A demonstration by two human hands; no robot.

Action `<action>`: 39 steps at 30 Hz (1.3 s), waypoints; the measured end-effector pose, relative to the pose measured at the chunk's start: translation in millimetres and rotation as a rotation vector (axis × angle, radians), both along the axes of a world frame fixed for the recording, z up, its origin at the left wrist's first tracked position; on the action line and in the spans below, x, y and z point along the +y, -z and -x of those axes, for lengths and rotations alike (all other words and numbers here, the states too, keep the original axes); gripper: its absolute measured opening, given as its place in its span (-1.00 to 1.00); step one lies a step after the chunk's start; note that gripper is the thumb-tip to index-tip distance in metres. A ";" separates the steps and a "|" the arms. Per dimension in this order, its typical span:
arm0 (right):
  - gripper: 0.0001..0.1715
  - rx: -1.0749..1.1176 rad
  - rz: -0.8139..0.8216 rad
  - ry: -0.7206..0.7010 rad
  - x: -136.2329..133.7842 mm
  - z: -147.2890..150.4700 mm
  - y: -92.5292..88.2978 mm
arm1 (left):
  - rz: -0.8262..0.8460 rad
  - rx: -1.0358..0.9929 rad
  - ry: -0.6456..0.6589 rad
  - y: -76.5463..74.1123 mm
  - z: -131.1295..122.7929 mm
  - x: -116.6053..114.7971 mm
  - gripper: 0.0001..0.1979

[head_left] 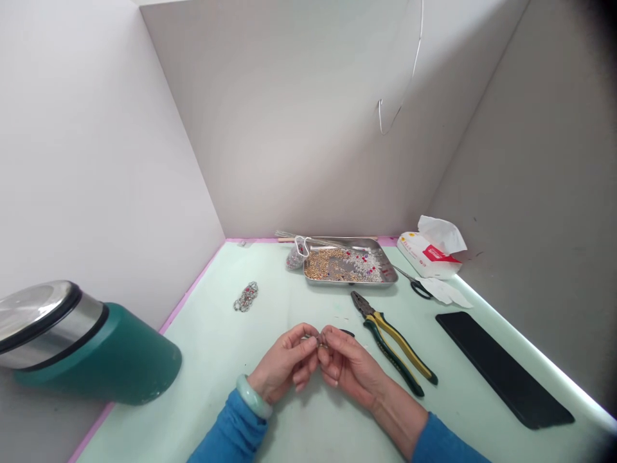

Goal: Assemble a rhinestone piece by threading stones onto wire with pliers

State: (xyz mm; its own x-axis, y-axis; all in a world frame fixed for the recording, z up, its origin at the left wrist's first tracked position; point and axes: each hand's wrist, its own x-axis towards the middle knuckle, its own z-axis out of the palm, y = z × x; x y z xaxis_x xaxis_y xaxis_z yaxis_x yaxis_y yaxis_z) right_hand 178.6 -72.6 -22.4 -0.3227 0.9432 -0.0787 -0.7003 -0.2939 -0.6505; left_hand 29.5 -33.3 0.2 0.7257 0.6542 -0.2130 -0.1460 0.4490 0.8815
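My left hand [288, 360] and my right hand [351, 363] meet fingertip to fingertip above the pale green table. Both are closed in a pinch on a small wire piece [322, 343], mostly hidden by the fingers; its exact form is too small to make out. Just behind my right fingertips, part of a dark flat object [347, 332] shows. Beyond my left hand lies a little heap of wire rings with red beads [246, 297]. Pliers [393, 341] with green and yellow handles rest to the right of my right hand.
A metal tray [351, 283] holds gold and clear beads, with thin wires [308, 238] across its back. Beside it sits a bag of beads [295, 257]. Scissors [420, 289], a tissue pack [429, 254] and a black slab [501, 366] lie right; a large green tumbler [120, 354] stands left.
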 end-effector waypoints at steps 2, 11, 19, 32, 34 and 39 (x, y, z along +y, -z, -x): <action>-0.75 -0.007 0.000 -0.003 0.4 -0.2 0.0 | 0.032 -0.016 0.004 0.4 0.0 -0.4 -0.79; -0.74 -0.042 -0.020 -0.044 0.3 -0.3 0.1 | 0.116 -0.087 0.036 5.1 0.6 -0.5 -0.81; -0.72 -0.054 -0.037 -0.083 0.0 0.5 5.1 | 0.133 -0.084 0.061 5.5 2.0 1.9 -0.80; -0.64 -0.069 -0.035 -0.073 -0.7 2.3 6.9 | 0.138 -0.125 0.087 5.7 0.3 3.0 -0.81; -0.64 -0.065 -0.038 -0.069 -0.6 2.8 7.4 | 0.131 -0.125 0.087 5.5 -0.5 3.0 -0.82; -0.67 -0.044 -0.031 -0.042 -1.4 4.8 7.4 | 0.140 -0.113 0.064 4.8 -2.4 3.5 -0.86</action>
